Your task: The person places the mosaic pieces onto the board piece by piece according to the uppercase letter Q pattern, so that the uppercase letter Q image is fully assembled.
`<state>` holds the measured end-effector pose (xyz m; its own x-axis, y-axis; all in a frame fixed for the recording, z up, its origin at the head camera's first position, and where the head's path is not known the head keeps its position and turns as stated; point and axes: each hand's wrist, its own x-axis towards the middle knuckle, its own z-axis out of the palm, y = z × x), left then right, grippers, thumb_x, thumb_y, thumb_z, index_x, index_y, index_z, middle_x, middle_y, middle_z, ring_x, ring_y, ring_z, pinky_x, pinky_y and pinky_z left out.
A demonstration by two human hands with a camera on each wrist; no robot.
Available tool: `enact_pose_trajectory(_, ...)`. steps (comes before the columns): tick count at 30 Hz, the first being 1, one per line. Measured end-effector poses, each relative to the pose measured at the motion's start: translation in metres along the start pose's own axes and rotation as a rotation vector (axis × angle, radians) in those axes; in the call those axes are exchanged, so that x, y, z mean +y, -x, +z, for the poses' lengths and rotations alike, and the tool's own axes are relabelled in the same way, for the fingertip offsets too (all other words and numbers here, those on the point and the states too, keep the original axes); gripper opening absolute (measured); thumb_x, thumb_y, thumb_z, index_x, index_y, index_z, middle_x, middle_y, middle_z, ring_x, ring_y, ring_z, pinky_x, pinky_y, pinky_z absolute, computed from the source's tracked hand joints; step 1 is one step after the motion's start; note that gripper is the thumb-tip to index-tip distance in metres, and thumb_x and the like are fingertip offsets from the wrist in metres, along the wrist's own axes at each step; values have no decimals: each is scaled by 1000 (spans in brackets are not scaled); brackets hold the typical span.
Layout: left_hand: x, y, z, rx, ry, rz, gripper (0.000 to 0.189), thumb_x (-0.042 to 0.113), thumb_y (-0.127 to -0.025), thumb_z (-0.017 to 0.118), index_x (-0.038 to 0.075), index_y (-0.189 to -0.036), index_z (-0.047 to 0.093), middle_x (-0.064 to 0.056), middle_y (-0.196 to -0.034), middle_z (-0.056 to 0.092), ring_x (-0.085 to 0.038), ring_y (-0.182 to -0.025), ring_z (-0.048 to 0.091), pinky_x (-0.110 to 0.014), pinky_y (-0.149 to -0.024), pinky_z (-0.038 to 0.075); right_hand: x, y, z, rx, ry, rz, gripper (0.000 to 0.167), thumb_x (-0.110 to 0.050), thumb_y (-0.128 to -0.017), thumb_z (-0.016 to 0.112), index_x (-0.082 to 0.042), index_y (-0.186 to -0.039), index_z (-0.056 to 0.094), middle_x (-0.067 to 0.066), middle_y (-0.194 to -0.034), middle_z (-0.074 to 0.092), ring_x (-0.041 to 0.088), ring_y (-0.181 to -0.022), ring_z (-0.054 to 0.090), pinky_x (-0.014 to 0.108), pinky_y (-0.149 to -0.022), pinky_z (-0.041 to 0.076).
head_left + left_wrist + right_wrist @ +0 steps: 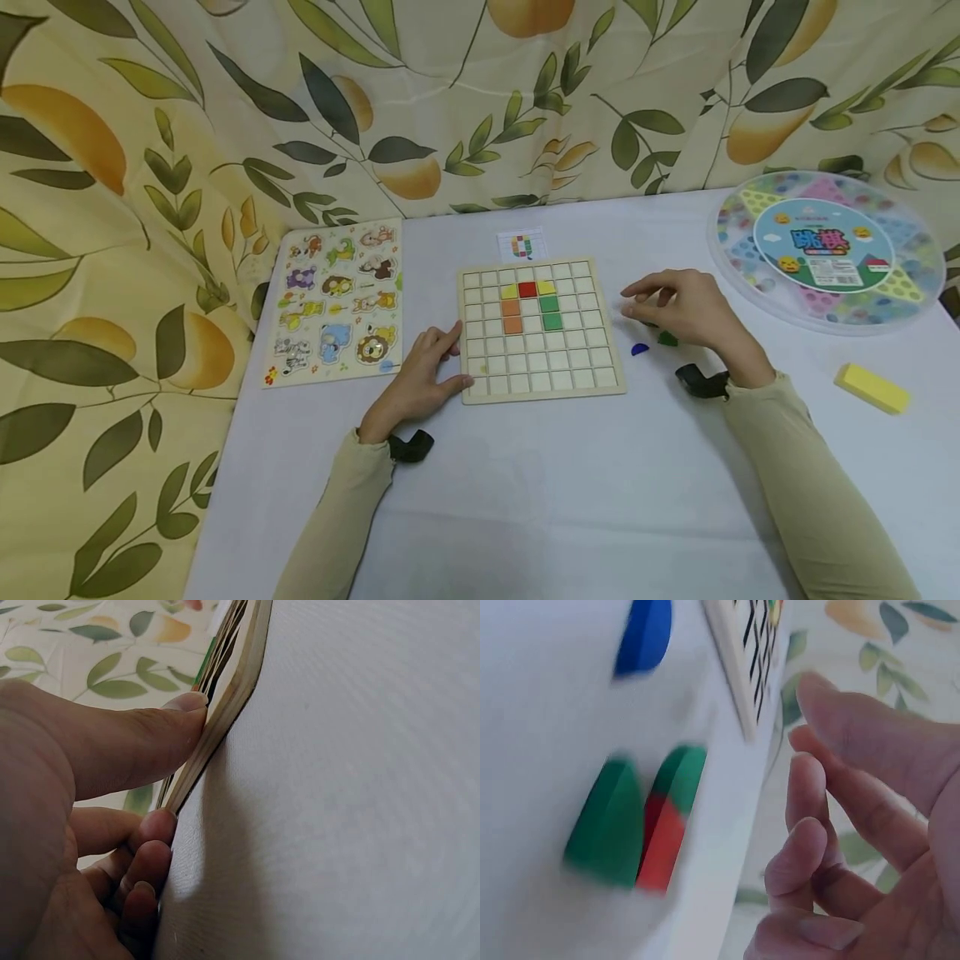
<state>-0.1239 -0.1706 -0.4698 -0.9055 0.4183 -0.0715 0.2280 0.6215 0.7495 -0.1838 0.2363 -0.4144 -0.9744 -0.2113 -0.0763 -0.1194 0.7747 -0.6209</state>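
A wooden grid board (540, 363) lies mid-table, with orange, yellow, red and green pieces set in an arch in its cells. My left hand (426, 379) touches the board's left edge with thumb and index finger; in the left wrist view its thumb (142, 742) presses against the edge and the other fingers curl beside it. To the right of the board, my right hand (678, 310) hovers over the loose pieces, with nothing visible between its fingertips. Below it lie a blue half-round piece (639, 349), a green piece (607, 825) and a red piece (662, 851) with a green end.
Behind the board lies a small card (522, 245) bearing a coloured Q of blocks. An animal picture board (337, 304) is at left. A round, clear game box (825, 242) stands at back right, with a yellow block (872, 388) in front of it. Patterned curtain hangs behind.
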Motion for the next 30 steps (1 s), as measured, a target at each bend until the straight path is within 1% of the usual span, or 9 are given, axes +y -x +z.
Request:
enact_pose_trajectory(3, -1, 1, 0, -4, 10, -7, 89, 15, -95, 80, 4, -167, 28, -9, -117, 53, -21, -106, 43, -37, -96, 37, 9, 4, -6, -18, 26, 37, 33, -30, -91, 85, -11, -118, 81, 9, -104, 75, 24, -87, 59, 31, -64, 43)
enact_pose_trajectory(7, -2, 1, -1, -6, 13, -8, 89, 15, -95, 80, 4, -167, 28, -9, -117, 53, -21, -106, 43, -37, -96, 37, 19, 8, -11, -83, 58, 78, 44, -36, -90, 87, -9, -123, 78, 15, -111, 74, 30, -98, 57, 35, -73, 42)
enact_pose_trajectory(9, -2, 1, 0, -3, 9, -7, 88, 16, -96, 80, 4, -167, 28, -8, -117, 53, -21, -106, 43, -36, -95, 37, 23, 9, -10, -112, 69, 80, 46, -37, -89, 87, -9, -124, 78, 17, -114, 73, 31, -101, 56, 37, -77, 42)
enact_pose_trajectory(11, -2, 1, 0, -1, 6, -7, 88, 16, -96, 80, 4, -167, 28, -8, -117, 53, -20, -105, 43, -36, -95, 37, 25, 10, -8, -124, 79, 65, 44, -37, -89, 87, -9, -122, 79, 16, -113, 73, 30, -100, 56, 38, -79, 42)
enact_pose_trajectory(15, -1, 1, -1, -4, 8, -7, 88, 16, -96, 80, 5, -167, 28, -8, -117, 53, -20, -105, 43, -36, -95, 37, 27, 10, -3, -101, 89, 30, 36, -32, -88, 88, -9, -115, 80, 12, -105, 74, 26, -92, 57, 35, -78, 43)
enact_pose_trajectory(19, 0, 0, -2, -4, 12, -7, 88, 15, -96, 80, 4, -167, 28, -9, -117, 52, -21, -105, 43, -37, -96, 38, 27, 8, -2, -90, 84, 29, 36, -29, -89, 88, -5, -114, 78, 9, -97, 72, 24, -88, 56, 35, -75, 43)
enact_pose_trajectory(22, 0, -1, -2, -5, 10, -8, 88, 15, -96, 80, 4, -167, 28, -9, -117, 53, -21, -105, 43, -38, -96, 38, 27, 8, -3, -85, 85, 29, 35, -26, -89, 87, -4, -114, 78, 8, -95, 72, 23, -86, 58, 33, -74, 44)
enact_pose_trajectory(25, 0, 0, -1, -5, 12, -15, 89, 16, -96, 80, 5, -167, 28, -9, -118, 53, -21, -105, 43, -38, -97, 38, 27, 7, -2, -74, 90, 27, 31, -24, -89, 87, -4, -111, 79, 7, -93, 72, 23, -85, 59, 31, -73, 44)
enact_pose_trajectory(30, -1, 2, 0, -2, 18, -30, 90, 16, -96, 80, 7, -168, 27, -8, -120, 53, -21, -105, 43, -38, -97, 38, 28, 5, 0, -85, 100, 25, 29, -24, -90, 87, -3, -109, 78, 9, -91, 71, 24, -83, 57, 33, -71, 43)
